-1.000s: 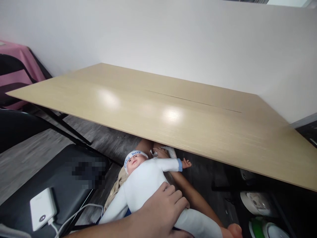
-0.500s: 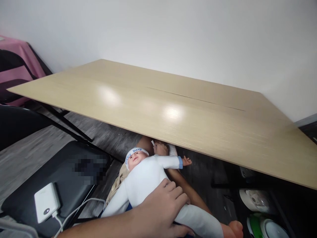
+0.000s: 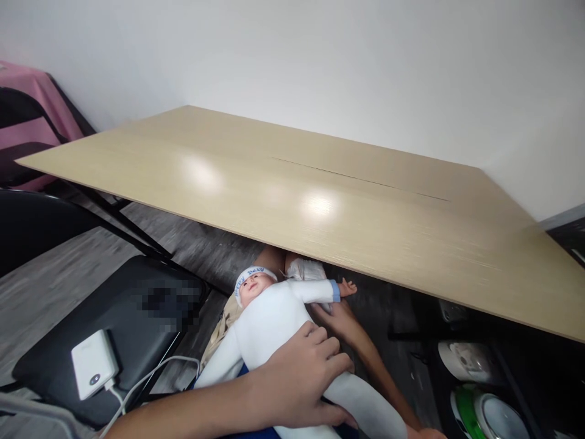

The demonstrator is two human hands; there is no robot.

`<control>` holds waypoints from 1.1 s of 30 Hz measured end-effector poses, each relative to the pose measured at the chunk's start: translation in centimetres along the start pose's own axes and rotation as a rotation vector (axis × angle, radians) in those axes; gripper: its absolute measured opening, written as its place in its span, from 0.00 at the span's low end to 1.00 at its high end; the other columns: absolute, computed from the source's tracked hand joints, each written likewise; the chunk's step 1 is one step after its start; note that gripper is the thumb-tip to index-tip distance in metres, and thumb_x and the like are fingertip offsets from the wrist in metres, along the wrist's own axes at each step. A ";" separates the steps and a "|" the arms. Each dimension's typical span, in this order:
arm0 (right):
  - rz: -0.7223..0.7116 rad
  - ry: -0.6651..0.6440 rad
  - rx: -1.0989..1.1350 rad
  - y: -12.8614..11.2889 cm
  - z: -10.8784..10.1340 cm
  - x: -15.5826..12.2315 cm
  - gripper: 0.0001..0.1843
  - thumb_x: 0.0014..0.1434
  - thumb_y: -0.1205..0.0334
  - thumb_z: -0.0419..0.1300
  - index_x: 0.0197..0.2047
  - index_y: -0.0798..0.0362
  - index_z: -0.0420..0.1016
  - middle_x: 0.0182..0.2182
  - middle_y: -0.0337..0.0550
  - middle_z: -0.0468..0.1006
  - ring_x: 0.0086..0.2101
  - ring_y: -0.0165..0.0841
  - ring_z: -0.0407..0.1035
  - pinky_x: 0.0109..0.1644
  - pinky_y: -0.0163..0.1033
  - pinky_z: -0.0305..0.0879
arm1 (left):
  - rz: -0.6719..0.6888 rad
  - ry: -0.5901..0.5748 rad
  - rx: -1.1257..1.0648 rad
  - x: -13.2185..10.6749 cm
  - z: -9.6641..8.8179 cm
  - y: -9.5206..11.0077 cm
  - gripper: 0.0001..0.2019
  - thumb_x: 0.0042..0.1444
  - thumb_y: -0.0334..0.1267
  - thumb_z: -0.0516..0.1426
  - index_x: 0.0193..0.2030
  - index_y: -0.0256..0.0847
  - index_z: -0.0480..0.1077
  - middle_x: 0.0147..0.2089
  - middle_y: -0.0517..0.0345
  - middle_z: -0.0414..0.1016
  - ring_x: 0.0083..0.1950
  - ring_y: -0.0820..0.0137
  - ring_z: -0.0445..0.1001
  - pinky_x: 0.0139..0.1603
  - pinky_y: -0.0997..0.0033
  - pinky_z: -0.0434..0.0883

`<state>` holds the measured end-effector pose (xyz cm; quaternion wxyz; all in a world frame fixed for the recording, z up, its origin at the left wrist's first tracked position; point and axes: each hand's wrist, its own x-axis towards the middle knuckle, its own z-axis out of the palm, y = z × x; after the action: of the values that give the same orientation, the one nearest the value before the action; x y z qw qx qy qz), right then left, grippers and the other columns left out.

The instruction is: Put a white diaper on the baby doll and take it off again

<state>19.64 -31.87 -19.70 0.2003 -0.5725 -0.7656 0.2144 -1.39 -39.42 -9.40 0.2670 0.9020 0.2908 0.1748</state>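
Wall (image 3: 342, 67) pale, plain, filling 12 o'clock. Table (image 3: 256, 171) next in size, light wood, glossy, two bright reflections and a thin dark line across the top. Chair (image 3: 150, 347) at 8 o'clock, black padded seat; a pixelated dark patch on it, content unreadable. Cloth (image 3: 30, 85) at 10 o'clock, pink, hanging behind another dark chair. Doll (image 3: 278, 329) at 6 o'clock, just off the table's near edge, lying face up on the person's lap in white clothes; head toward 11, near leg toward 4, one arm out toward 2. Left hand (image 3: 311, 372) laid over the doll's hip, fingers curled across it and thumb below, holding it. Right hand (image 3: 337, 318) at 3 o'clock from the doll's belly, near its outstretched arm; fingers mostly hidden, cannot tell whether wide, narrow or holding anything. Tub (image 3: 491, 414) at 4 o'clock, low down, green and white. Bundle (image 3: 305, 269), white, at 1 o'clock from the belly, by the person's legs. Power bank (image 3: 94, 364) on the seat, white, cable (image 3: 159, 364) plugged in. Cap (image 3: 249, 274) on the doll's head, blue lettering.
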 end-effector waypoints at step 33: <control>-0.524 -0.045 -0.263 -14.3 -8.8 1.9 0.23 0.71 0.67 0.64 0.67 0.54 0.74 0.49 0.51 0.83 0.48 0.49 0.75 0.52 0.53 0.73 | -0.583 0.773 -0.226 -17.6 1.3 -5.1 0.17 0.76 0.39 0.58 0.68 0.52 0.67 0.67 0.46 0.71 0.71 0.53 0.72 0.73 0.48 0.73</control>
<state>12.70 -32.75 -4.37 0.1561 -0.3715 -0.9128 0.0668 -16.54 -47.32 -16.27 0.2735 0.6178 0.5877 0.4451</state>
